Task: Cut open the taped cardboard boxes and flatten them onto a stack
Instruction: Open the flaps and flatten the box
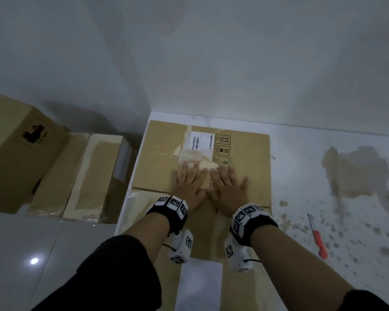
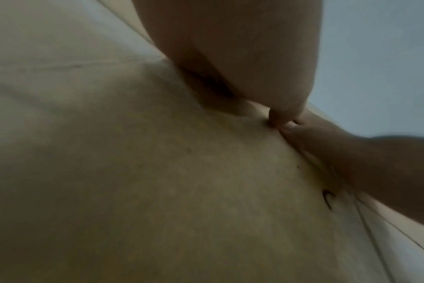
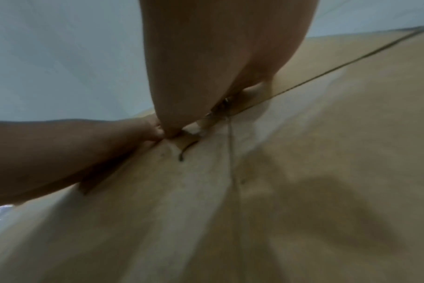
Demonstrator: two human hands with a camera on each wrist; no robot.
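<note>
hands: left [image 1: 189, 181], right [image 1: 228, 184] | flat, seemingly pressing | flattened box [image 1: 252, 162]

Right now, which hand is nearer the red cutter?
Right. The right hand presses the flattened box, with the cutter lying off to its right on the floor; the left hand sits farther left.

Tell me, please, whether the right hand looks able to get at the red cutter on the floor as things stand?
Probably yes: the right hand lies flat and holds nothing on the flattened box, and the red cutter lies on that side with only bare floor between.
</note>
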